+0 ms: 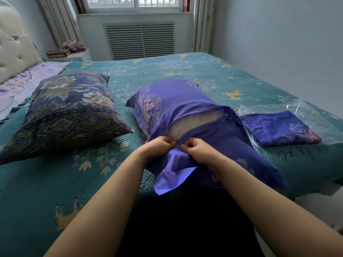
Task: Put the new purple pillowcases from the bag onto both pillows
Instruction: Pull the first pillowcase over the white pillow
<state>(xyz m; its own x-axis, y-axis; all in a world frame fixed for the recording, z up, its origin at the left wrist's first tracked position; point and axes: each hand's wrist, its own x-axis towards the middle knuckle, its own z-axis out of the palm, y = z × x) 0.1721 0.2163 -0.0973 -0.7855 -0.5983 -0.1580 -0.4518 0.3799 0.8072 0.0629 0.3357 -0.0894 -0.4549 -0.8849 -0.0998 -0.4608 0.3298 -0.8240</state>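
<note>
A purple pillowcase [178, 101] with a flower print covers most of a pillow in the middle of the bed; a strip of the pale pillow [196, 125] shows through its open end. My left hand [160, 146] and my right hand [198, 148] both grip the near edge of the pillowcase opening, knuckles almost touching. Loose purple cloth hangs below my hands over the bed edge. A second pillow [65, 110] in a dark blue paisley case lies to the left. A folded purple pillowcase [276, 127] lies on the clear plastic bag [315, 115] at the right.
The bed carries a teal patterned cover [55, 182]. A padded white headboard [13, 45] stands at far left, beside a nightstand [74, 56] with books and cloth. A radiator grille [140, 40] sits under the window. A white wall runs along the right.
</note>
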